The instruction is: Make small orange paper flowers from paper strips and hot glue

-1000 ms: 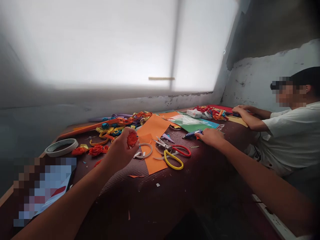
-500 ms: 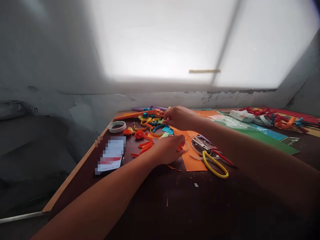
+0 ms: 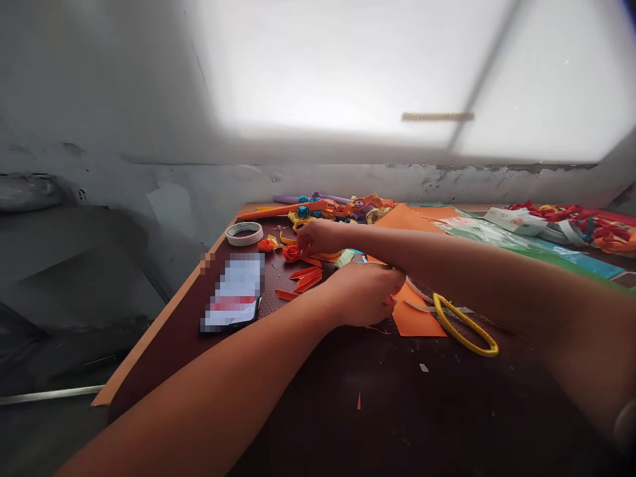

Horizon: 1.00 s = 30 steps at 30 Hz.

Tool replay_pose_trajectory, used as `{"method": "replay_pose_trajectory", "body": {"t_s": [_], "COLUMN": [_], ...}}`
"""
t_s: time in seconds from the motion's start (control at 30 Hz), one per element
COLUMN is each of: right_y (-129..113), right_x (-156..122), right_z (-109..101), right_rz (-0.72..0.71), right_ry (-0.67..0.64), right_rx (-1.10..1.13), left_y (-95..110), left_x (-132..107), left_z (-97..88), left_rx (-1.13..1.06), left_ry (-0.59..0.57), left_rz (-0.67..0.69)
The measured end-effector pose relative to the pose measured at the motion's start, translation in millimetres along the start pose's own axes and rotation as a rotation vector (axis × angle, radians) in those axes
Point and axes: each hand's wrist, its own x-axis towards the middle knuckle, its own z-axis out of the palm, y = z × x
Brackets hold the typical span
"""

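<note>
We see the red-orange paper flower (image 3: 292, 252) on the left part of the surface (image 3: 392, 417), right at the fingertips of our right hand (image 3: 309, 242). Those fingers are bunched at its edge; we cannot tell whether they pinch it. Because it lies so far left, our right forearm has to cross beyond our left hand (image 3: 368, 293). That one is curled inward, with a reddish bit showing at its fingertips, but we cannot tell if it grips anything. Folded orange strips (image 3: 309, 281) lie near the flower. The phone (image 3: 238, 285) lies face up, probably for easy viewing. A tape roll (image 3: 249, 240) sits behind it, seemingly within reach, and a yellow handle (image 3: 464, 329) lies right of the orange sheet (image 3: 417, 321).
</note>
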Motion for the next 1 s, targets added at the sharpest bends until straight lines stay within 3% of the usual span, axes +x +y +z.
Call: {"method": "replay_pose_trajectory", "body": {"t_s": [0.17, 0.33, 0.5, 0.63, 0.77, 0.87, 1.0], "right_y": [-8.0, -34.0, -65.7, -67.8, -58.3, -54.5, -53.9], "right_x": [-21.4, -94.6, -177.0, -203.4, -206.0, -205.5, -206.4], "right_z": [-26.0, -55.0, -36.2, -9.5, 1.6, 2.8, 3.1], "right_rz": [0.009, 0.113, 0.057, 0.020, 0.036, -0.038, -0.086], "right_ry": [0.159, 0.559, 0.771, 0.994, 0.982, 0.919, 0.846], "right_rx": [0.082, 0.235, 0.357, 0.167, 0.209, 0.261, 0.156], "left_y": [-2.8, -6.9, -8.2, -10.1, -10.5, -8.8, -6.2], "left_x": [-0.3, 2.0, 5.8, 7.2, 6.4, 6.3, 8.7], "left_z": [-2.4, 2.0, 6.5, 6.0, 5.1, 3.9, 1.2], "left_rx": [-0.057, -0.126, -0.293, -0.480, -0.635, -0.716, -0.853], "left_ry": [-0.019, 0.117, 0.262, 0.358, 0.337, 0.313, 0.287], "left_rz": [-0.065, -0.194, -0.222, -0.255, -0.200, -0.177, -0.180]}}
